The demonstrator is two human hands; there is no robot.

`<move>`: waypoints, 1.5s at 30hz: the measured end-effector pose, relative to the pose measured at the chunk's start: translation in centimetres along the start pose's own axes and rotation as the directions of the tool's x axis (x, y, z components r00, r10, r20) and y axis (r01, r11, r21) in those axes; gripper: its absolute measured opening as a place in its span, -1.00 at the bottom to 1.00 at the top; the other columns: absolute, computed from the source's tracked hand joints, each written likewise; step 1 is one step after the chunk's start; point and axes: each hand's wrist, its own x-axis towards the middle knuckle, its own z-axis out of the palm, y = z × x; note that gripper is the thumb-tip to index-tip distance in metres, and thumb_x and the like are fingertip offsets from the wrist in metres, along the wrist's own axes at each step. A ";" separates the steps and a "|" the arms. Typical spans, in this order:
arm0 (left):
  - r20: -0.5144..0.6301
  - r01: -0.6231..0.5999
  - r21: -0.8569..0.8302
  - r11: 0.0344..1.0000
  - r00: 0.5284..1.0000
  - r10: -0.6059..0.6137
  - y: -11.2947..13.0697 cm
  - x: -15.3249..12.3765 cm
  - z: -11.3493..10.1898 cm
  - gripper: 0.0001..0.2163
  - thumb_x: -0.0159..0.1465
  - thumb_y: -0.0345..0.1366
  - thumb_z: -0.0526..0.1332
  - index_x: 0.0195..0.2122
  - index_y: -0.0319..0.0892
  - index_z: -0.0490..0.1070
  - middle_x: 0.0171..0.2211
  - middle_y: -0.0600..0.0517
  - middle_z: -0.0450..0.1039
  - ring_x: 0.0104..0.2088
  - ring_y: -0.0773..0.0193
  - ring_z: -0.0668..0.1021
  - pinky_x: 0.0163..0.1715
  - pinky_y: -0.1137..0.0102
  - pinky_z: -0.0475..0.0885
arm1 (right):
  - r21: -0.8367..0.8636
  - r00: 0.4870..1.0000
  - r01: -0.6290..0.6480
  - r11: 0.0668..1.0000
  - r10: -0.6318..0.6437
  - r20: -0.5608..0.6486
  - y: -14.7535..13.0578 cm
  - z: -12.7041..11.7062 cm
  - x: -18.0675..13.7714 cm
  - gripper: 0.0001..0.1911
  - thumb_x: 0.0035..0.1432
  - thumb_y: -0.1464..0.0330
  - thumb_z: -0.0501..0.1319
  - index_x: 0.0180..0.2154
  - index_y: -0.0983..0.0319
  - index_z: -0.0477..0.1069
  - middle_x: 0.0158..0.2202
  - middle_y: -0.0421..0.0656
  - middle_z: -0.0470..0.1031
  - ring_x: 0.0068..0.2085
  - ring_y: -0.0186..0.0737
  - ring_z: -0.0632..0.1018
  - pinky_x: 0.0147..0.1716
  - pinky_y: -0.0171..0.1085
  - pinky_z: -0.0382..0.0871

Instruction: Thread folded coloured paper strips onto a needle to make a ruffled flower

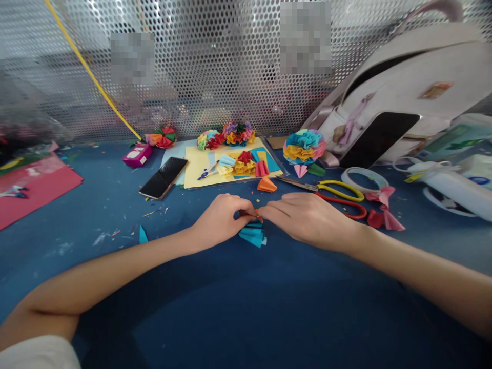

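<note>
A: Perforated screen [215, 66] at the back, blue table [246, 307] in front, paper scraps [143, 234] about. Where's the work?

B: Mid-table, between the two hands. The left hand [221, 220] pinches the blue paper [252, 236] and an orange bit [260, 217] between thumb and forefinger; the pleats fan out below. Whether they touch the table, I can't tell.

A: And the right hand [307, 218]?

B: Fingers bunched together, tips meeting the orange bit. The thumb is hidden, so I can't tell whether it grips.

A: What could go wrong?

B: The pleats could spring open if the left pinch slackens (paper like that looks unforgiving). A hard tug from the right might tear the orange bit, or drag the folds askew.

A: Anything nearby?

B: The scissors [317, 187] lie just beyond the right hand. A careless sweep of it could knock them, or push the loose orange piece [266, 185] in among the other papers. A heavy press from those fingers could also crush the pleats flat.
</note>
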 end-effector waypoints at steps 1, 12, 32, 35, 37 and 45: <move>0.002 0.006 -0.023 1.000 1.000 -0.006 0.0 0.0 0.0 -0.90 0.25 -0.49 0.33 -0.37 -0.19 0.59 -0.39 0.06 0.62 -0.33 0.27 0.60 -0.26 0.40 0.38 | 0.016 1.000 0.002 1.000 -0.002 0.002 0.1 0.0 0.0 -0.68 0.39 0.58 -0.05 -0.27 0.28 0.43 -0.48 -0.19 0.44 -0.49 -0.26 0.34 -0.43 -0.23 0.12; 0.063 0.086 -0.216 0.973 0.995 -0.074 -0.1 0.1 -0.2 -0.90 0.20 -0.50 0.35 -0.42 -0.21 0.60 -0.44 0.08 0.63 -0.38 0.33 0.59 -0.32 0.46 0.38 | 0.129 0.997 -0.045 0.991 0.036 0.073 0.8 -0.5 -0.4 -0.70 0.47 0.47 -0.04 -0.21 0.24 0.44 -0.47 -0.23 0.46 -0.50 -0.30 0.34 -0.44 -0.24 0.11; 0.150 0.122 -0.367 0.922 0.986 -0.071 -0.6 0.3 -0.2 -0.89 0.12 -0.42 0.37 -0.51 -0.23 0.47 -0.53 0.12 0.50 -0.47 0.40 0.48 -0.41 0.49 0.34 | 0.081 0.993 0.082 0.993 -0.088 0.083 0.5 -0.9 -0.2 -0.73 0.44 0.55 -0.04 -0.18 0.26 0.41 -0.45 -0.23 0.46 -0.44 -0.28 0.37 -0.38 -0.23 0.18; 0.155 0.131 -0.360 0.924 0.985 -0.079 -0.5 0.3 -0.1 -0.89 0.11 -0.44 0.36 -0.51 -0.23 0.45 -0.53 0.12 0.48 -0.48 0.40 0.47 -0.42 0.49 0.33 | 0.069 0.993 0.086 0.994 -0.091 0.077 0.5 -0.8 -0.2 -0.73 0.44 0.55 -0.04 -0.20 0.26 0.41 -0.45 -0.24 0.46 -0.44 -0.28 0.37 -0.37 -0.23 0.18; 0.146 0.130 -0.336 0.933 0.986 -0.085 -0.3 0.2 -0.2 -0.89 0.12 -0.46 0.35 -0.51 -0.22 0.45 -0.53 0.13 0.49 -0.47 0.40 0.47 -0.42 0.49 0.32 | 0.056 0.993 0.091 0.994 -0.095 0.074 0.5 -0.8 -0.2 -0.72 0.43 0.56 -0.04 -0.21 0.25 0.41 -0.45 -0.24 0.45 -0.44 -0.29 0.37 -0.38 -0.23 0.17; 0.091 0.078 -0.244 0.967 0.994 -0.057 0.0 -0.2 0.0 -0.90 0.14 -0.49 0.33 -0.48 -0.21 0.46 -0.50 0.12 0.50 -0.45 0.37 0.47 -0.39 0.48 0.31 | 0.025 0.992 0.109 0.994 -0.110 0.055 0.5 -0.8 -0.3 -0.71 0.43 0.59 -0.05 -0.21 0.26 0.41 -0.47 -0.24 0.44 -0.45 -0.30 0.36 -0.38 -0.23 0.15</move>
